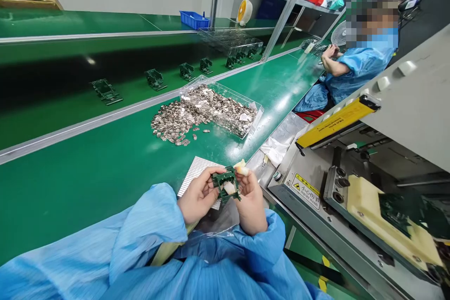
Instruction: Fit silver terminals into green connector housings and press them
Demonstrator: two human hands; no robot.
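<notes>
My left hand (197,198) is closed on one side of a dark green plastic frame (221,179), its thumb and fingers pinching the edge. On the opposite side, my right hand (253,206) also grips the frame, with pale yellowish covers (242,168) on its fingertips. A whitish patch shows through the frame's opening; it may be a covered fingertip. Under the left hand lies a white sheet with a grid (197,171). Beyond the hands, small silvery metal pieces (172,122) form a heap beside a clear tray (258,115) holding more of them.
Several green frames (154,79) stand along the dark green belt (52,98) behind a metal rail. At right is a machine with a yellow bar (337,122) and a warning label (305,191). A co-worker in blue (365,65) sits farther along the bench. A white cloth (276,151) lies nearby.
</notes>
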